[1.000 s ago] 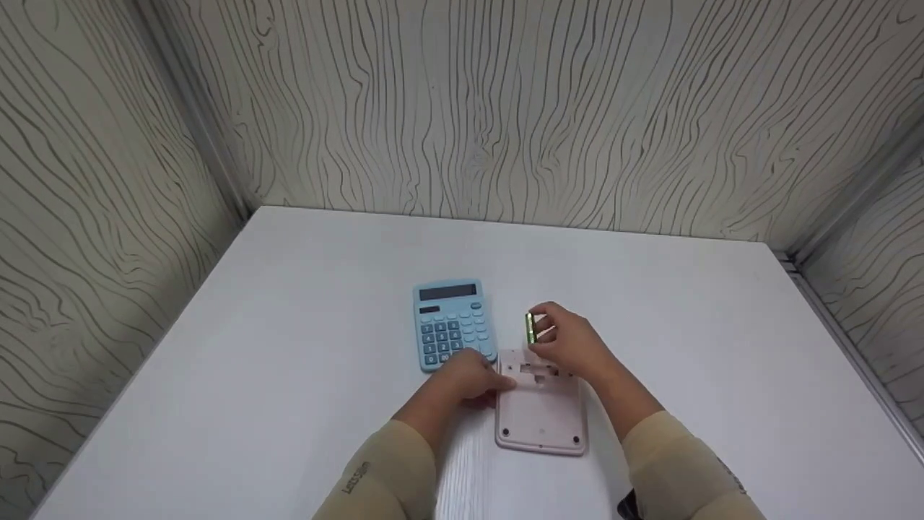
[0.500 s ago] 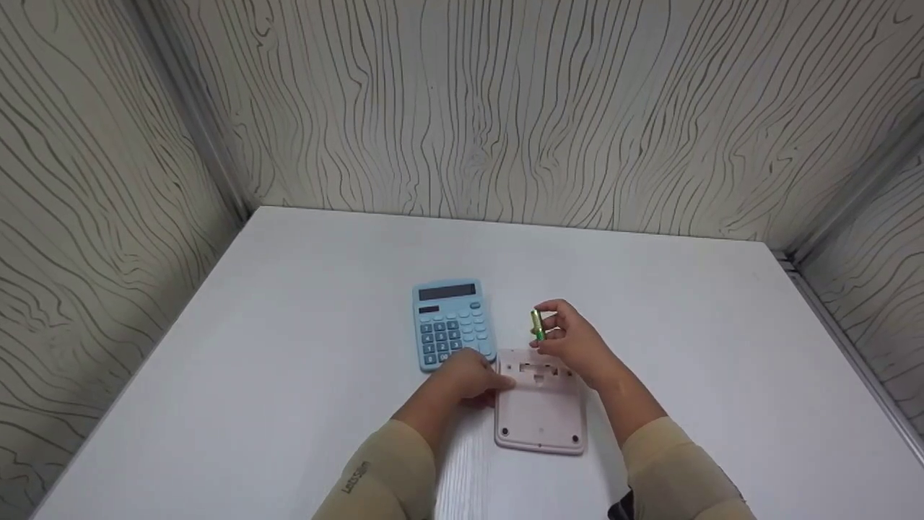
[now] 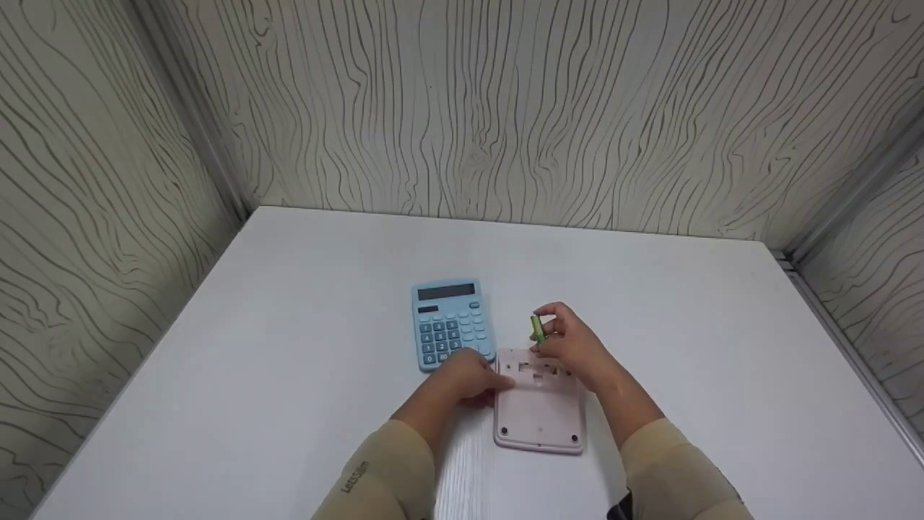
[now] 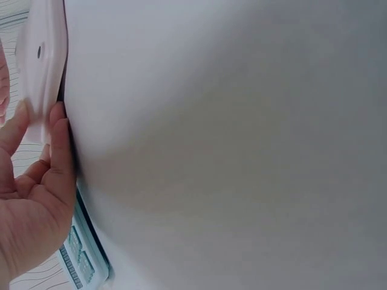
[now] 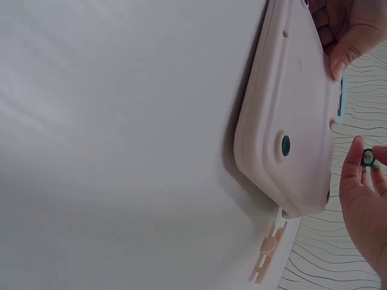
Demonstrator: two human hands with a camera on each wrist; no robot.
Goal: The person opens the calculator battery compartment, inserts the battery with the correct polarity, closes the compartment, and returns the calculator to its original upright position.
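A pale pink calculator (image 3: 538, 412) lies face down on the table, with its battery compartment (image 3: 538, 368) uncovered near the far end. My left hand (image 3: 465, 375) grips its left edge; in the left wrist view the thumb (image 4: 18, 124) is on top and fingers are beneath. Just above the far end, my right hand (image 3: 574, 347) pinches a small green battery (image 3: 537, 329) between thumb and fingertips. The right wrist view shows the battery's round end (image 5: 368, 157), apart from the calculator. Part of the compartment is hidden by the right hand.
A blue calculator (image 3: 447, 310) lies face up close to the left hand and the pink calculator. A flat pinkish-tan tabbed piece (image 5: 269, 251), resembling a battery cover, lies beside the pink calculator in the right wrist view. Patterned walls (image 3: 476, 108) border the white table (image 3: 325, 289).
My right hand has shifted slightly right, and the battery in its fingers has turned from nearly upright to a slight tilt. The left hand and both calculators have hardly moved.
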